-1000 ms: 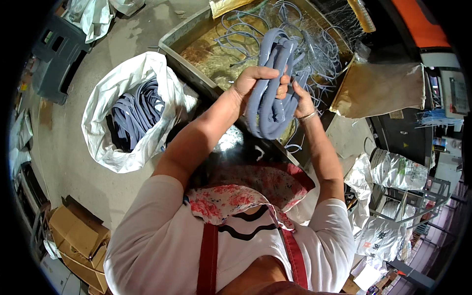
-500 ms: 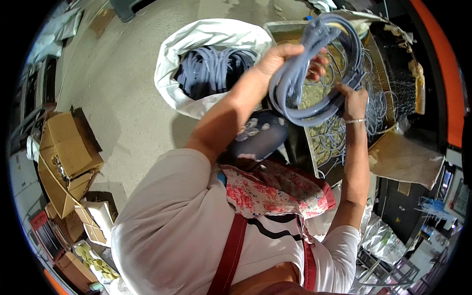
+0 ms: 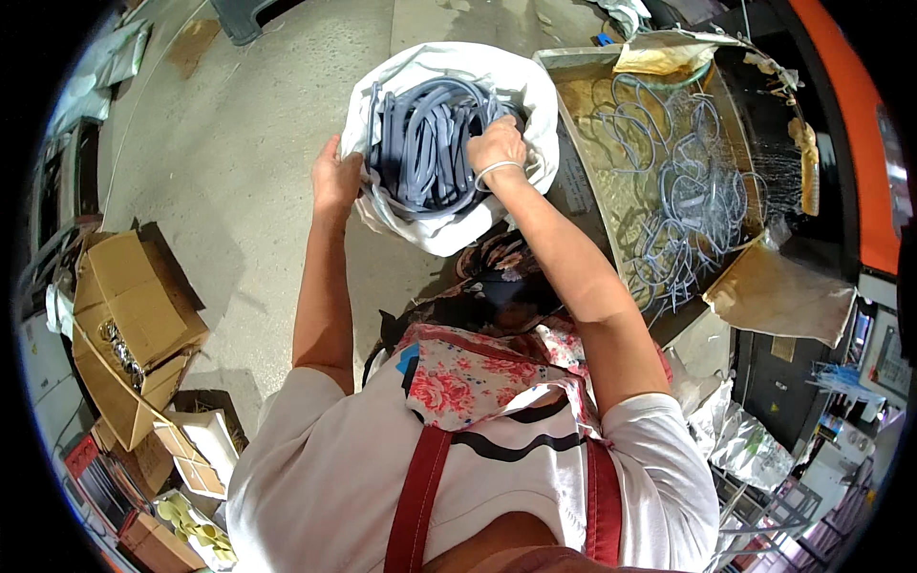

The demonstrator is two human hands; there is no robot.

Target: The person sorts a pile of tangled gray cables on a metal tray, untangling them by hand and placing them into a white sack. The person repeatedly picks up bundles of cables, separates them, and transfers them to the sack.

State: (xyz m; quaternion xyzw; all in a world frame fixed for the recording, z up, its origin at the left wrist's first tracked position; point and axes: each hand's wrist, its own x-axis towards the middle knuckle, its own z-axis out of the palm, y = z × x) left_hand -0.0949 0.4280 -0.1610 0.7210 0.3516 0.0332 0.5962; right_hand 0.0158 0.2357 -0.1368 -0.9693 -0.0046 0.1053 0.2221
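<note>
A white sack (image 3: 449,237) stands on the floor in front of me, its rim rolled outward. Inside are coils of grey tubing (image 3: 435,143), the top coil lying over the others. My left hand (image 3: 337,180) is closed on the sack's left rim, its fingertips partly hidden by the fabric. My right hand (image 3: 497,148) reaches into the sack and is closed on the right side of the top coil. To the right stands a metal trough of water (image 3: 597,196), where loose thin grey strands (image 3: 693,191) lie tangled.
Beyond the trough is a machine with an orange panel (image 3: 841,105), and water sprays beside it. A brownish sheet (image 3: 783,286) hangs at the trough's near right corner. At the left lie an open cardboard box (image 3: 138,296) and other boxes. Concrete floor (image 3: 258,143) spreads left of the sack.
Both hands have moved left from above the trough to the sack. The coil of tubing now lies in the sack. My left hand has let go of it and taken the rim.
</note>
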